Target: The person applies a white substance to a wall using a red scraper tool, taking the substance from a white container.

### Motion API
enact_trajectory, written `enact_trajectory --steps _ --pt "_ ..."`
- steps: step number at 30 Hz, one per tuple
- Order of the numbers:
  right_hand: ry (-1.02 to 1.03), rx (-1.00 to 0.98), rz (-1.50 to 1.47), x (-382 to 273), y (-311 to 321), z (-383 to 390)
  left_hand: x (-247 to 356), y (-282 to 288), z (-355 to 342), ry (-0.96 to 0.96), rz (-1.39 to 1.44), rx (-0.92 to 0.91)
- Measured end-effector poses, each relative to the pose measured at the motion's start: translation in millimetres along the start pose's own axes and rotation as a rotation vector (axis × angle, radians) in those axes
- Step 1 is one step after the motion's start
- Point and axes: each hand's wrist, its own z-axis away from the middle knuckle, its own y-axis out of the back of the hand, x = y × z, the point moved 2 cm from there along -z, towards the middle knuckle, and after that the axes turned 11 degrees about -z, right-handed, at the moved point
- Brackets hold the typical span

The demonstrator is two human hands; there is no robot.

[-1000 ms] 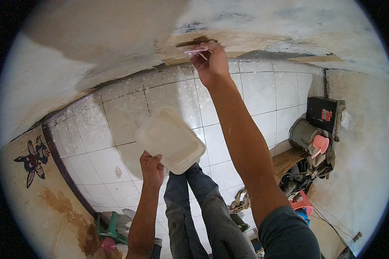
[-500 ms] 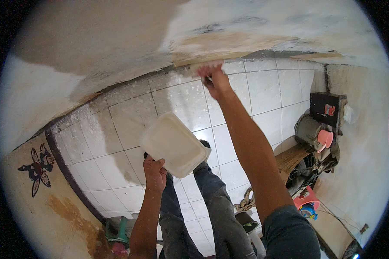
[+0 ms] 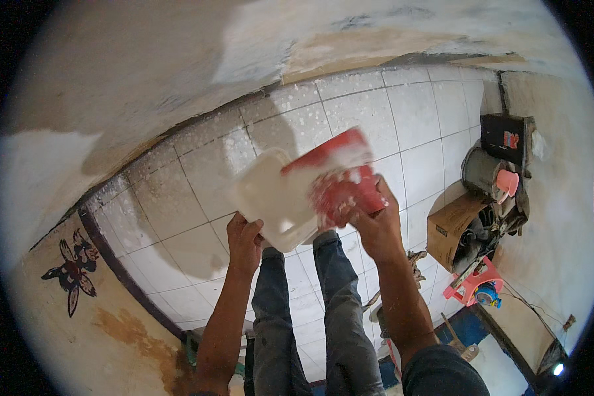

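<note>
My left hand [image 3: 245,241] is closed on the near left rim of a shallow white plastic tray [image 3: 254,191], thumb on top. The tray hangs above the tiled floor, in front of my legs. In my right hand [image 3: 376,228] is a red putty spreader [image 3: 350,145], its flat faces smeared with white paste. Fingers and thumb grip its lower right part. The spreader is over the tray's right side and hides that part; I cannot tell whether they touch. Some of the spreader is blurred.
A patchy wall [image 3: 244,53] runs along the far side, with white spatter on the floor tiles [image 3: 165,171] below it. At right stand a black box [image 3: 505,140], a grey bucket [image 3: 480,168] with a pink dipper [image 3: 507,181], a cardboard box [image 3: 450,228] and a pink stool [image 3: 472,280].
My right hand has come back from the far wall's base to the tray, and the red spreader now shows clearly. The tray has shifted slightly right and away, still in my left hand.
</note>
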Motion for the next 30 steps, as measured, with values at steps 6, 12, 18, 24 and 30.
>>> enact_trajectory --steps 6,12,18,24,30 --pt "-0.005 0.071 0.349 15 -21 14 8 -11 -11 0.03 -0.009 -0.014" --pt "0.059 0.031 0.713 2 -39 -14 -4 -1 -24 0.075 -0.098 -0.034" --pt "0.315 -0.04 0.81 1 -45 -32 -1 -15 -26 0.068 -0.055 -0.066" --pt "0.263 -0.057 0.792 11 -40 -34 2 -29 -26 0.038 -0.005 -0.076" --pt "0.125 -0.069 0.688 6 -29 -37 0 -41 -35 0.004 -0.041 -0.067"
